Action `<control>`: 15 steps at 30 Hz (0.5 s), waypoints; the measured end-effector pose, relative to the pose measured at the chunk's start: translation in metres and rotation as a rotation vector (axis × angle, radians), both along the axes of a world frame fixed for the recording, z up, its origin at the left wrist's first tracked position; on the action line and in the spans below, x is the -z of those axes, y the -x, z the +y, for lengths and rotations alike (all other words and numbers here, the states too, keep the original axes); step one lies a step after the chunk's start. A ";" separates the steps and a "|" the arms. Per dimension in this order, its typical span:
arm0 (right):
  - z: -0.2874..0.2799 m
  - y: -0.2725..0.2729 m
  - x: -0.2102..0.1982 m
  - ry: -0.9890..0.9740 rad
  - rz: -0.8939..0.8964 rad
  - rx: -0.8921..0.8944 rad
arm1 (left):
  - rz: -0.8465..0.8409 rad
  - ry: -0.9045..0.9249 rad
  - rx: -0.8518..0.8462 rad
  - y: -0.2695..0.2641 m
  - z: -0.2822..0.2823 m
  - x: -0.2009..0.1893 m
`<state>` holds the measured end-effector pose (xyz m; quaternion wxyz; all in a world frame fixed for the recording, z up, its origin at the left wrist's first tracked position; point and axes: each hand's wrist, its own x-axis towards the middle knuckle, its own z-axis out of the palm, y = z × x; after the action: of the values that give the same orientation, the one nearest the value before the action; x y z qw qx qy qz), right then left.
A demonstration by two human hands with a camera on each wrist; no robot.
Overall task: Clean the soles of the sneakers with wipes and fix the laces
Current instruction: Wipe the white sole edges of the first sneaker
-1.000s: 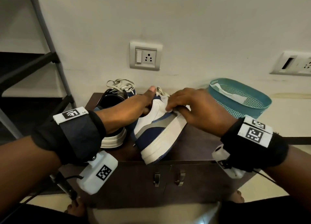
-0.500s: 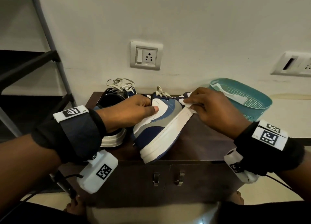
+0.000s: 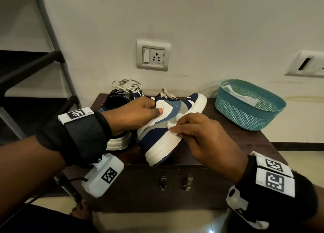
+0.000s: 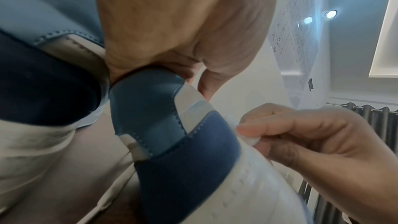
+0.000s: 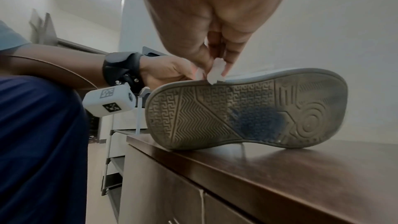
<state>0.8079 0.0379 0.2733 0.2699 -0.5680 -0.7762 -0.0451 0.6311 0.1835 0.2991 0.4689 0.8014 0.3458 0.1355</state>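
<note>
Dark wood cabinet [image 3: 236, 141] carries the tilted sneaker [image 3: 157, 138], resting on its side edge, grey sole [image 5: 247, 111] facing right. The left hand [image 3: 133, 115] grips its collar; the right hand [image 3: 201, 138] pinches a white wipe [image 3: 171, 125] against the white sidewall. Behind stands the second sneaker [image 3: 119, 141], partly hidden by the left wrist; a teal basket [image 3: 245, 113] sits well right.

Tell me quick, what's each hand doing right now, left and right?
Left hand: closed on the tilted sneaker, gripping its collar to steady it.
Right hand: closed on a white wipe, pinching it against the sneaker's white sole edge.
</note>
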 end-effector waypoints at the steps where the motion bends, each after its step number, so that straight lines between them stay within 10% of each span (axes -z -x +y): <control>1: 0.001 0.005 -0.001 0.009 -0.031 -0.021 | 0.003 -0.002 -0.002 0.000 0.000 0.000; 15: -0.026 0.068 0.019 0.168 -0.628 -0.480 | 0.014 -0.032 0.025 -0.002 0.002 0.001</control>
<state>0.7398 0.0115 0.2546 -0.0251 -0.3494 -0.9324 -0.0886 0.6329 0.1856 0.2978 0.4553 0.8140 0.3366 0.1296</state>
